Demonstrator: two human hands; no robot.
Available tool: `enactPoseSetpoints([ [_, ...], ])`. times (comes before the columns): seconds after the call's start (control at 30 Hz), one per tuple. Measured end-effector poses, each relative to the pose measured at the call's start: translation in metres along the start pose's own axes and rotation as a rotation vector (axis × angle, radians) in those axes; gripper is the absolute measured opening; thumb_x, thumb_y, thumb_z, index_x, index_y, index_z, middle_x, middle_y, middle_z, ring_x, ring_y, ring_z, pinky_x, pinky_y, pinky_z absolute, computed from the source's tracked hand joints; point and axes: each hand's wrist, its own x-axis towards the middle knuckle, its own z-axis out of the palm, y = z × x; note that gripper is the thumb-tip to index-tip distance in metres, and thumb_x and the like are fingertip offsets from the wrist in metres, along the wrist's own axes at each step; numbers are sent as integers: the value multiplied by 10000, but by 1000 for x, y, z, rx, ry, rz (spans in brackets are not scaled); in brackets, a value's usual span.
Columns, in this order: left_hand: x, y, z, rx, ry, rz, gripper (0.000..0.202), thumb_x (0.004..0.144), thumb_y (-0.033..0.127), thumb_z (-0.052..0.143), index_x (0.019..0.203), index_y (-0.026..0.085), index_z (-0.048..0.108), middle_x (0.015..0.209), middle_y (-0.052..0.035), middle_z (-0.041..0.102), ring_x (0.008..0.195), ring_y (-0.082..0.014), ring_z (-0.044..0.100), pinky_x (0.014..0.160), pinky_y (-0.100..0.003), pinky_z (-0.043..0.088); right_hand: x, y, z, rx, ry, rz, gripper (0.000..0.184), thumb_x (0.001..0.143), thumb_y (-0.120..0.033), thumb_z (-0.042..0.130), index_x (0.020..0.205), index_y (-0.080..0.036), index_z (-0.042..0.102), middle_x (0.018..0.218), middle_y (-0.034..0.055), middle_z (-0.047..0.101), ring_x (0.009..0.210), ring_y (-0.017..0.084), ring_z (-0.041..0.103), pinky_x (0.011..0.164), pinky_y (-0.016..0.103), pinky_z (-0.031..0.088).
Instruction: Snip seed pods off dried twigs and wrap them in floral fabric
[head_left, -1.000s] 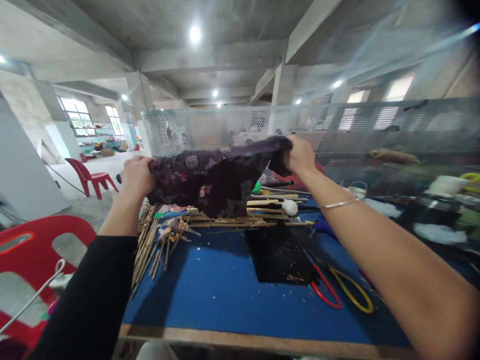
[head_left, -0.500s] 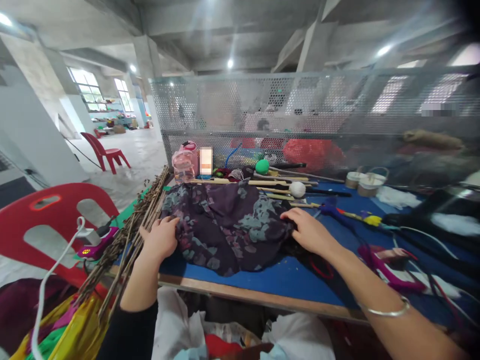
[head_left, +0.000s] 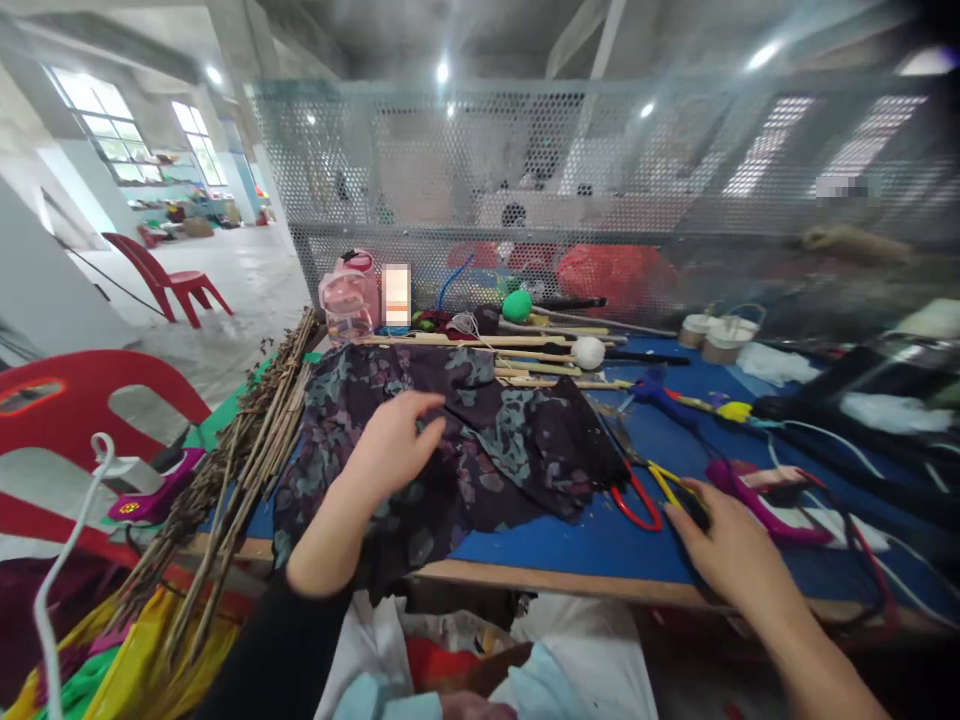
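A dark cloth with grey and mauve flower prints [head_left: 510, 430] lies rumpled on the blue table, its lower left part hanging over the front edge. My left hand [head_left: 397, 440] is over the cloth, thumb and fingers apart with nothing between them; whether it touches the fabric I cannot tell. To the right of the cloth, my right hand [head_left: 727, 540] has its thumb and fingers around the handles of a yellow-handled tool [head_left: 664, 482], which looks like pliers. Beside it lie scissors with a red handle [head_left: 637, 510], partly against the cloth's dark edge.
Dried stalks [head_left: 255, 430] run along the table's left side. Wooden sticks [head_left: 465, 342], a white ball [head_left: 589, 352] and a green ball [head_left: 517, 305] lie behind the cloth. Magenta-rimmed equipment [head_left: 799, 535] and cables are at right. A perforated metal screen [head_left: 450, 160] stands at the back.
Both hands have left the cloth's sides. My left hand moved right over its middle; my right hand moved right and down to the yellow-handled tool. The cloth now spreads further left and down.
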Motion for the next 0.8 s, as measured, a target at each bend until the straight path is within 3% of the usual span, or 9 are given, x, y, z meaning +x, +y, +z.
enactPoseSetpoints([
  [0.1, 80, 8, 28, -28, 131, -54, 312, 831, 309, 447, 1035, 163, 633, 990, -94, 673, 942, -208, 606, 884, -304, 428, -9, -40, -19, 44, 123, 84, 356, 803, -458, 340, 948, -202, 541, 958, 187, 618, 947, 352, 578, 837, 493, 447],
  [0.17, 121, 13, 50, 17, 106, -113, 326, 841, 359, 442, 986, 145, 640, 987, -131, 666, 988, -242, 592, 871, -323, 425, -14, -71, -29, 111, 156, 136, 316, 824, -483, 326, 874, -259, 543, 912, 143, 641, 893, 310, 612, 816, 453, 461],
  [0.2, 136, 15, 61, 43, 96, -164, 351, 842, 387, 441, 988, 130, 630, 996, -159, 655, 1007, -260, 585, 869, -340, 423, -15, -86, -31, 151, 120, 175, 318, 817, -510, 331, 814, -279, 548, 816, 116, 656, 773, 290, 638, 718, 428, 490],
  [0.3, 165, 17, 92, 109, 74, -282, 506, 775, 463, 539, 1095, 71, 534, 1110, -254, 567, 1032, -313, 569, 841, -378, 431, -10, -123, -26, 140, -184, 193, 348, 770, -589, 380, 774, -303, 579, 599, 65, 645, 584, 293, 641, 510, 393, 461],
  [0.37, 174, 11, 107, 103, 46, -314, 608, 674, 380, 680, 1143, 46, 485, 1154, -288, 521, 1060, -351, 545, 859, -409, 416, -4, -135, -14, 84, -218, 149, 338, 719, -605, 420, 778, -326, 600, 565, 63, 645, 590, 325, 649, 478, 394, 432],
  [0.43, 177, 1, 116, 42, -5, -346, 539, 626, 201, 717, 1096, 32, 515, 1106, -297, 546, 1050, -368, 546, 864, -429, 405, -1, -140, -1, 78, -196, 75, 267, 690, -574, 418, 741, -377, 591, 542, 38, 638, 582, 337, 649, 455, 393, 405],
  [0.6, 180, -29, 110, -128, 2, -309, 133, 694, 108, 607, 826, 93, 617, 962, -215, 632, 1024, -316, 562, 895, -401, 382, -4, -137, 8, 239, -159, -19, 195, 712, -424, 374, 635, -372, 545, 533, -2, 609, 530, 270, 623, 450, 352, 410],
  [0.7, 195, -39, 94, -296, 76, -305, 96, 750, 190, 563, 811, 132, 609, 947, -146, 636, 1026, -268, 548, 887, -356, 390, -3, -137, -2, 422, -119, -20, 186, 757, -371, 430, 689, -286, 580, 640, 22, 641, 583, 207, 622, 527, 294, 474],
  [0.8, 226, -31, 87, -543, 120, -339, 206, 825, 285, 466, 850, 122, 590, 807, -96, 621, 829, -204, 591, 734, -297, 450, 0, -135, -9, 640, -32, 30, 225, 777, -369, 477, 858, -204, 606, 773, 62, 675, 692, 188, 641, 622, 247, 513],
])
